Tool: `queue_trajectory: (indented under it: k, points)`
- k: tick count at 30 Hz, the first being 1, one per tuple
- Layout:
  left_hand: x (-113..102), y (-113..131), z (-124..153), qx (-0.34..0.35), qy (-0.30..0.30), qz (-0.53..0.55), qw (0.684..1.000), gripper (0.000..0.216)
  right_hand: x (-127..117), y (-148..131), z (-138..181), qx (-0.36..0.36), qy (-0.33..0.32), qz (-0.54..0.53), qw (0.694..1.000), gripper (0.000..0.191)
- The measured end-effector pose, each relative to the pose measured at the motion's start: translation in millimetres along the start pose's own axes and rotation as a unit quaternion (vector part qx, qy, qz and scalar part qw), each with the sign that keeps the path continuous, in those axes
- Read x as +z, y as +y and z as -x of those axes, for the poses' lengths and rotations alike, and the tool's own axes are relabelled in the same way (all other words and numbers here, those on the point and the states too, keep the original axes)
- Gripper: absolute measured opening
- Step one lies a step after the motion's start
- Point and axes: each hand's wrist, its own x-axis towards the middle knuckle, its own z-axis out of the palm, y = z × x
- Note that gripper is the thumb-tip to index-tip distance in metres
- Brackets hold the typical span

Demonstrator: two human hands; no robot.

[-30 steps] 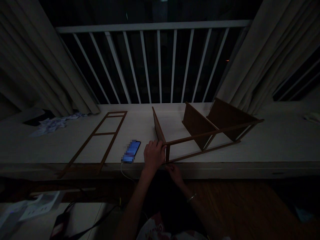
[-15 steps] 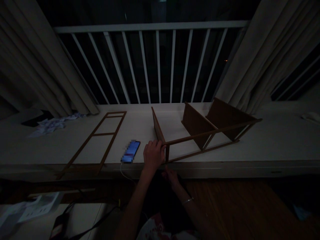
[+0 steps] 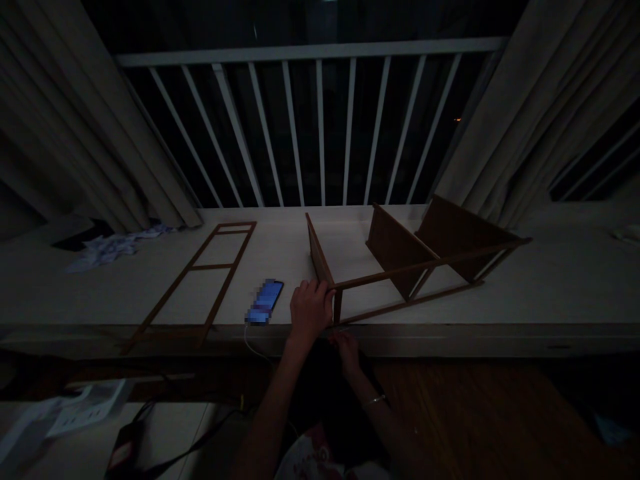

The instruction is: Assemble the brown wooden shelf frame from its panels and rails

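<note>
A brown wooden shelf unit (image 3: pixel 400 272) lies on its side on the white window ledge, its three boards standing up from the frame. My left hand (image 3: pixel 311 310) is wrapped round the near left corner of the unit, over the edge of its end board. Below that corner, just in front of the ledge's edge, my right hand (image 3: pixel 346 350) is closed with its fingers pinched together. Whatever it holds is too dark and small to name. Left of my hands a phone (image 3: pixel 265 302) with a lit screen lies on the ledge, a white cable running from it.
A flat wooden ladder-like frame (image 3: pixel 213 267) lies at the left, its near end overhanging the ledge (image 3: pixel 565 293). Crumpled papers (image 3: pixel 105 252) lie farther left. A white plastic tray (image 3: pixel 90 407) and a dark strapped object (image 3: pixel 126 448) sit on a low surface. White railings (image 3: pixel 320 133) stand behind.
The whole view has shifted slightly. My left hand keeps its hold on the shelf corner, and my right hand has turned a little beneath it.
</note>
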Motion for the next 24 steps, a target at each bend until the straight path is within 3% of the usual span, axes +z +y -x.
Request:
queue_trajectory:
  k: [5, 9, 12, 14, 20, 24]
  points:
    - [1, 0, -1, 0.005, -0.002, 0.001, 1.000, 0.025, -9, -21, -1, -0.093, -0.038, 0.204, 0.974, 0.034]
    - [0, 1, -1, 0.004, 0.002, 0.002, 1.000, 0.025, -15, -35, 1, -0.166, -0.057, 0.406, 0.897, 0.029]
    - [-1, 1, -1, 0.003, 0.003, 0.002, 1.000, 0.025, -15, -41, 2, -0.164, -0.067, 0.506, 0.844, 0.027]
    - [-1, 1, -1, 0.004, 0.003, 0.001, 1.000, 0.025, -13, -43, 2, -0.152, -0.069, 0.535, 0.828, 0.027]
    - [0, 1, -1, 0.005, 0.003, -0.003, 1.000, 0.024, -6, -43, -1, -0.118, -0.092, 0.528, 0.836, 0.028]
    - [1, 1, -1, 0.002, 0.005, -0.006, 1.000, 0.024, -6, -38, -7, -0.010, -0.113, 0.362, 0.925, 0.023]
